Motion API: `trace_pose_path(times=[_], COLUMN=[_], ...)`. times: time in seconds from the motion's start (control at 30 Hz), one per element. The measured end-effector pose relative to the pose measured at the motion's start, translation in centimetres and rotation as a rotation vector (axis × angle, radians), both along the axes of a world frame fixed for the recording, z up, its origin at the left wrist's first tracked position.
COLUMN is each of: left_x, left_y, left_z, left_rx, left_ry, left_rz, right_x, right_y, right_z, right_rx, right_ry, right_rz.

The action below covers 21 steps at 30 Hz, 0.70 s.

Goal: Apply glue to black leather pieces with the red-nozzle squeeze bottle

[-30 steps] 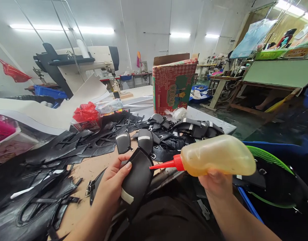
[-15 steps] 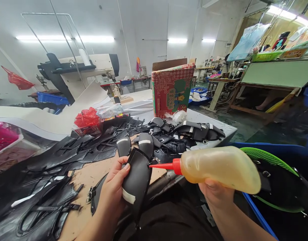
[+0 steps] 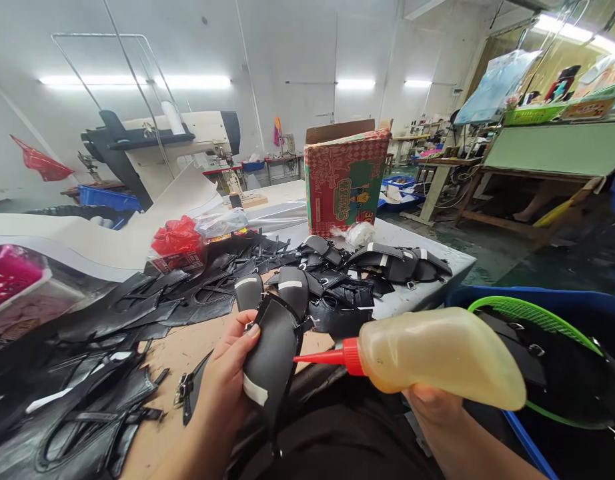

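Note:
My left hand (image 3: 232, 363) grips a black leather-like piece (image 3: 272, 343) by its left edge, thumb on top. The piece is curved on one side, with a pale tape strip (image 3: 255, 391) near its lower end and a small buckle at its right edge. Around a squeeze bottle (image 3: 437, 353) of yellowish liquid, probably glue, my right hand (image 3: 435, 407) is closed from below. The bottle lies almost level, and its red nozzle (image 3: 320, 358) points left, the tip at the right edge of the black piece. The bottle hides most of my right fingers.
Black strap pieces (image 3: 102, 400) cover the left of the table, and more buckled pieces (image 3: 387, 260) are piled behind. A red and green carton (image 3: 342, 180) stands at the back. To the right, a green basket (image 3: 507, 307) sits in a blue bin (image 3: 457, 297). A sewing machine (image 3: 162, 143) is at back left.
The bottle and my right hand have moved down, so the nozzle tip has slid from near the buckle to lower along the piece's right edge. My left hand holds nearly still.

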<state>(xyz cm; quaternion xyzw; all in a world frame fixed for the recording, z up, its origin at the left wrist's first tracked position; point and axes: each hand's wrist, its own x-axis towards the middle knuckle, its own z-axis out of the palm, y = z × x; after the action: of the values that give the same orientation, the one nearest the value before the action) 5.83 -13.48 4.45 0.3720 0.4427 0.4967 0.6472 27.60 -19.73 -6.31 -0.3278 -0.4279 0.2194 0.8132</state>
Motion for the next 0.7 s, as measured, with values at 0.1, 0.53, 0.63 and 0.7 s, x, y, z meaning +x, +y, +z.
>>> trace_pose_path(times=[0.1,0.53,0.63,0.7], left_x=[0.0,0.1,0.0,-0.1], left_y=[-0.1,-0.7,-0.6,-0.4], left_z=[0.2,1.0,0.9,0.7], left_rx=[0.003,-0.054,-0.043,-0.033], left_ry=[-0.005,-0.006,0.003,0.01], left_rz=[-0.001,-0.066,-0.059,-0.058], right_x=[-0.1,0.5,0.8,1.1], right_y=[0.3,2.1,2.1,2.0], right_z=[1.8,3.5,3.3,3.2], right_rx=[0.007,0.085,0.073,0.05], right_ry=[0.046,0.033,0.04,0.012], right_rz=[-0.03,-0.051,-0.055,-0.025])
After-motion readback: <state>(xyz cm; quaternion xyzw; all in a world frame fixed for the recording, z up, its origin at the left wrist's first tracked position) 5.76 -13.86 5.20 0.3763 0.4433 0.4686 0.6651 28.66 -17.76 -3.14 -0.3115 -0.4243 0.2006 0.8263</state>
